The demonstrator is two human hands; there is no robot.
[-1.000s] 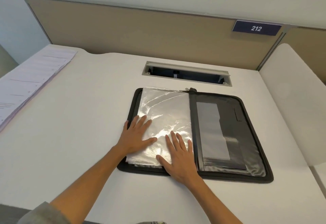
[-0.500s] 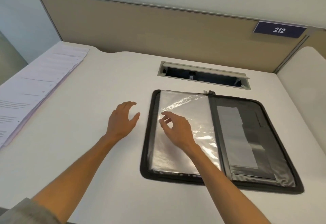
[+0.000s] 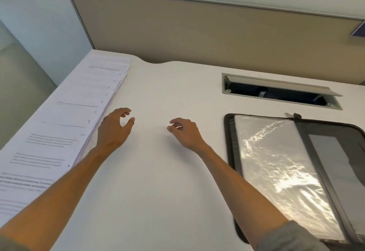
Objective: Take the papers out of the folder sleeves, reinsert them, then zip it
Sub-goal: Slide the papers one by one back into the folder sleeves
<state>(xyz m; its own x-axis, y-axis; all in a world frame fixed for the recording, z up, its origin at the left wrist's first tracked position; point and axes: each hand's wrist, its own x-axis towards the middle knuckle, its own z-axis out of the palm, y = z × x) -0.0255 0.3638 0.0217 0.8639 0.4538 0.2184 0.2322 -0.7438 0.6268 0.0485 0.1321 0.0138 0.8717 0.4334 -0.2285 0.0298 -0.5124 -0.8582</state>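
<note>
Midway across the white table (image 3: pixel 158 201), both hands hover empty, neither touching paper nor folder. The left hand (image 3: pixel 113 130) has fingers and thumb loosely curved and spread apart; the right hand (image 3: pixel 184 134) droops with fingers relaxed, also holding nothing. The fanned row of papers (image 3: pixel 65 124) lies at nine o'clock from the left hand, just beside it, its long axis running from the near-left edge toward the far partition (image 3: pixel 197 33), roughly seven to one o'clock. The open zip folder (image 3: pixel 229 142) sits at three o'clock from the right hand, well apart from the papers, its glossy plastic sleeves (image 3: pixel 276 171) facing up and the zip pull (image 3: pixel 292 115) at its far edge. By position, the left hand looks the likelier to reach the sheets; reinsertion and zipping appear not yet done.
</note>
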